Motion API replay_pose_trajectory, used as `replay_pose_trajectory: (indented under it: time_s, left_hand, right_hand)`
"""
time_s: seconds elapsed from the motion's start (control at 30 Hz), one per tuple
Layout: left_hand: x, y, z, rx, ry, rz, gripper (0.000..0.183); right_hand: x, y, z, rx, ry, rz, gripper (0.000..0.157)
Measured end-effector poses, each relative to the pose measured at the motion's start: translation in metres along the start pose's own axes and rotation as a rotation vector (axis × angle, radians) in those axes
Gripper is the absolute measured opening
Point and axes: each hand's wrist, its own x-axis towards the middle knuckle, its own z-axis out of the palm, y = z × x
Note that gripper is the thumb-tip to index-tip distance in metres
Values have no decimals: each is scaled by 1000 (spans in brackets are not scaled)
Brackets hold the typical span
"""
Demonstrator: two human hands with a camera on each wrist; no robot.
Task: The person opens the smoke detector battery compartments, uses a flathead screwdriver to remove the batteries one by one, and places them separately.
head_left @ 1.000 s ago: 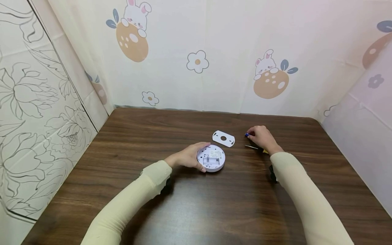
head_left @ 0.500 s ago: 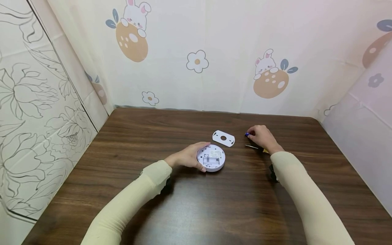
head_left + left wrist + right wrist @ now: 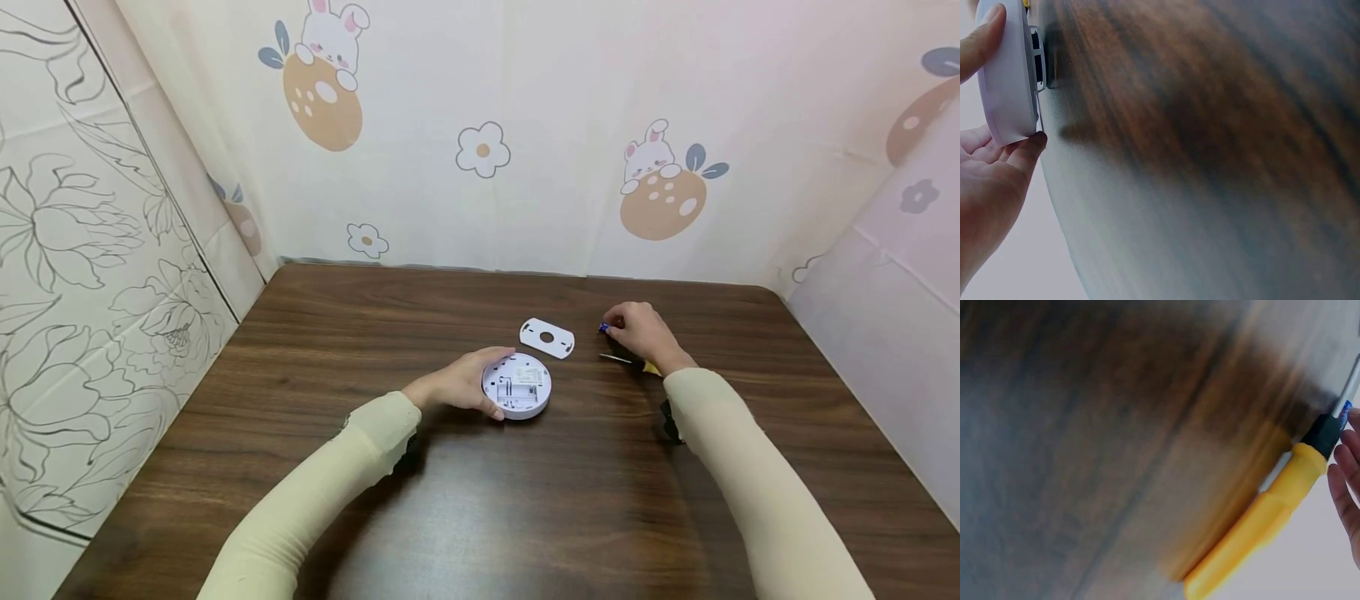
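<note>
My left hand point(image 3: 463, 382) grips the left side of a round white smoke detector point(image 3: 534, 398), fingers at its far rim and thumb at its near rim. Its back faces up, with a label and an open battery compartment. In the left wrist view the detector point(image 3: 1010, 81) shows edge-on, its slotted front close over the table. Over to the right, my right hand point(image 3: 643, 335) pinches a small blue battery point(image 3: 603, 328), mostly hidden by the fingers. In the right wrist view a bit of the blue battery point(image 3: 1346, 412) shows at the fingertips, behind a yellow-handled screwdriver point(image 3: 1272, 494).
A white mounting plate point(image 3: 547, 337) with a round centre hole lies just beyond the detector. The screwdriver's shaft point(image 3: 617, 359) points left on the brown table point(image 3: 420, 517), partly under my right hand. Patterned cloth point(image 3: 555, 125) hangs along the back edge.
My right hand has shifted very slightly away from me with the battery, whose visible end has turned a little. The left hand and the smoke detector stay put.
</note>
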Motion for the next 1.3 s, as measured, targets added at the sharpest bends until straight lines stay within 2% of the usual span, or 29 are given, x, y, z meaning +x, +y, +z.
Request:
replay_pose_trajectory:
  time_s: [0.17, 0.4, 0.73, 0.97, 1.07, 1.2, 1.3]
  left_hand:
    - [0, 0, -1, 0, 4, -6, 103]
    - [1, -1, 0, 3, 4, -16, 103]
    - [0, -2, 1, -13, -2, -6, 102]
    - [1, -2, 2, -10, -17, 6, 102]
    - [1, -2, 2, -16, -15, 16, 102]
    - [1, -2, 2, -24, -14, 8, 102]
    - [0, -1, 1, -22, -13, -4, 102]
  right_hand:
    - [1, -10, -3, 20, 41, -80, 20]
    - [1, -35, 1, 60, 72, -167, 19]
    - [-5, -75, 11, 146, 27, -308, 24]
    - [-11, -92, 19, 221, -131, -358, 34]
    - [-13, -98, 19, 230, -241, -364, 40]
    - [-17, -104, 18, 259, -419, -315, 52]
    - [-19, -105, 16, 290, -519, -296, 65]
